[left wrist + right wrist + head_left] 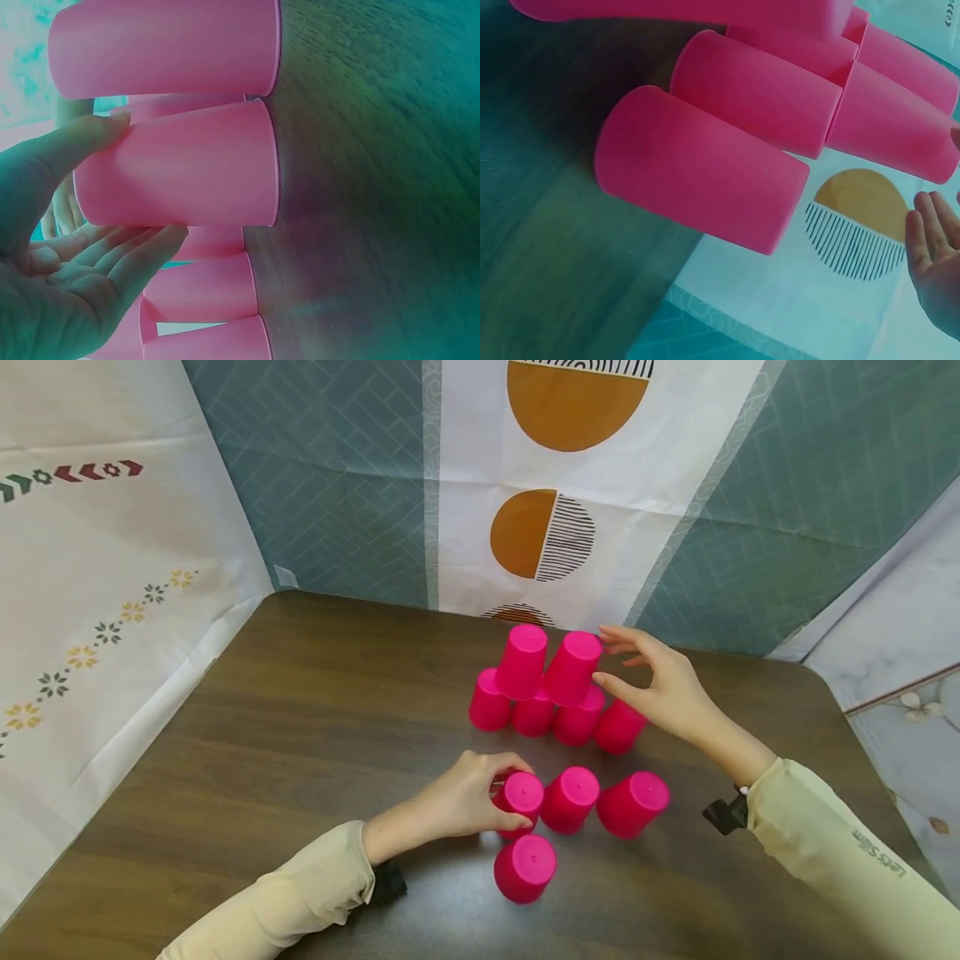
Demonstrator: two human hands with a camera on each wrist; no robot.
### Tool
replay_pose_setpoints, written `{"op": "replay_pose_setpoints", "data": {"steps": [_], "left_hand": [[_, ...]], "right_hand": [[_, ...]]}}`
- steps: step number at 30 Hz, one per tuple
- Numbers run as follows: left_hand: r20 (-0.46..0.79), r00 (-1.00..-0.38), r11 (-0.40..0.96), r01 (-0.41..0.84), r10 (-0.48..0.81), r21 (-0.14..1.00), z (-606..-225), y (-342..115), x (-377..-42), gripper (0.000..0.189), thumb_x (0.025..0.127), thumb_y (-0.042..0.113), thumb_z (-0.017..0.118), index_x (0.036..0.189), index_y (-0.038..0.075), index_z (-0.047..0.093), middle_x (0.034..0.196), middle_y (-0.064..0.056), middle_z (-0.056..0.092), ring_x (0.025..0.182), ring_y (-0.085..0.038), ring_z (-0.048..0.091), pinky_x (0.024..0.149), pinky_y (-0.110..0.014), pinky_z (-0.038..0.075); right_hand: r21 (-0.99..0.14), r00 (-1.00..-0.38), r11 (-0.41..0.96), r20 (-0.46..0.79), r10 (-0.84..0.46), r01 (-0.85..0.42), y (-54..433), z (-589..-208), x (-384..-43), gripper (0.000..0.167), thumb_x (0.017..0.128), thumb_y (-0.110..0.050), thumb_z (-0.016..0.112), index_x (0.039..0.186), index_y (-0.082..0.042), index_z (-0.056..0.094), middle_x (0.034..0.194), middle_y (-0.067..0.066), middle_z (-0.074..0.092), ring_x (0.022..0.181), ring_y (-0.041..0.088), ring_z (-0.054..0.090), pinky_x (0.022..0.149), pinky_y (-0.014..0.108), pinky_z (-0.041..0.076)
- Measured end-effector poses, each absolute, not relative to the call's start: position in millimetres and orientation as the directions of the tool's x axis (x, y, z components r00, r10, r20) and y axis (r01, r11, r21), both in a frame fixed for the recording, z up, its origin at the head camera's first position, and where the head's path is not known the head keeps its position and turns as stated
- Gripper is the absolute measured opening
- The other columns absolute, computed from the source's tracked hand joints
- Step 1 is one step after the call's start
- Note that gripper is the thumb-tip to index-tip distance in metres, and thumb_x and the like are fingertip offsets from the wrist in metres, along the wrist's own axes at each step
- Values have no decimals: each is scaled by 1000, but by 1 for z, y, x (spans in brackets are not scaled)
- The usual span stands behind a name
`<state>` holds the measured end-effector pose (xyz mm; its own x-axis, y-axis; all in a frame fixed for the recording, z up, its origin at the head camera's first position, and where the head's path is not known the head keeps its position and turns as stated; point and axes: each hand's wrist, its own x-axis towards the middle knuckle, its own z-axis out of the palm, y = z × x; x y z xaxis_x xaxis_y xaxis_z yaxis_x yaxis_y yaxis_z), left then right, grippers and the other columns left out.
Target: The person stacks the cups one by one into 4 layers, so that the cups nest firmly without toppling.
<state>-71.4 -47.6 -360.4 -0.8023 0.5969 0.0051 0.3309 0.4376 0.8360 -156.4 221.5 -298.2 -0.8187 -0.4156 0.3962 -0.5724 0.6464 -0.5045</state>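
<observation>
My left hand grips an upside-down pink cup on the table, thumb on one side and fingers on the other. In the left wrist view, this cup stands between thumb and fingertips. Right in front of it is another pink cup, nearest to me. My right hand is beside the right upper cup of a stack, thumb and fingers spread, fingertips close to its side. Next to that cup stands the left upper cup. Both rest on a bottom row of several upside-down cups.
To the right of the gripped cup stand a middle cup and a right cup, both upside down. The brown wooden table ends at a patterned curtain behind the stack. White cloth hangs at the left.
</observation>
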Motion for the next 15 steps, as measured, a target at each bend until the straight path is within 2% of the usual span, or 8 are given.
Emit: {"op": "replay_pose_setpoints", "data": {"steps": [3, 9, 11, 15], "left_hand": [[17, -792, 425, 346, 611, 837, -362, -47, -73, 44, 70, 23, 82, 108, 14, 61, 94, 5, 66, 84, -6, 62, 72, -26, 55], [68, -761, 375, 392, 645, 840, -366, -48, -83, 41, 71, 25, 81, 105, 17, 61, 94, 11, 64, 85, -1, 60, 75, -20, 52], [86, -756, 356, 401, 649, 844, -365, -51, -87, 41, 71, 26, 81, 106, 18, 60, 93, 14, 63, 85, 0, 60, 78, -21, 52], [148, -742, 322, 450, 653, 833, -357, -56, -95, 44, 72, 29, 80, 109, 19, 59, 95, 15, 63, 86, -1, 60, 82, -28, 51]], "right_hand": [[-500, -813, 645, 421, -402, -578, 226, -299, -149, 56, 80, -13, 74, 131, -14, 51, 122, 3, 60, 105, 15, 58, 84, 18, 44], [-506, -802, 627, 447, -397, -593, 234, -306, -129, 42, 77, -8, 75, 117, -14, 62, 110, -1, 65, 94, 11, 59, 80, 18, 46], [-502, -787, 610, 462, -410, -613, 237, -310, -123, 40, 76, -5, 76, 113, -14, 65, 106, -3, 65, 90, 10, 59, 78, 17, 46], [-492, -764, 587, 475, -438, -643, 247, -319, -110, 42, 72, -3, 78, 111, -14, 66, 107, -4, 65, 90, 7, 59, 78, 15, 46]]}}
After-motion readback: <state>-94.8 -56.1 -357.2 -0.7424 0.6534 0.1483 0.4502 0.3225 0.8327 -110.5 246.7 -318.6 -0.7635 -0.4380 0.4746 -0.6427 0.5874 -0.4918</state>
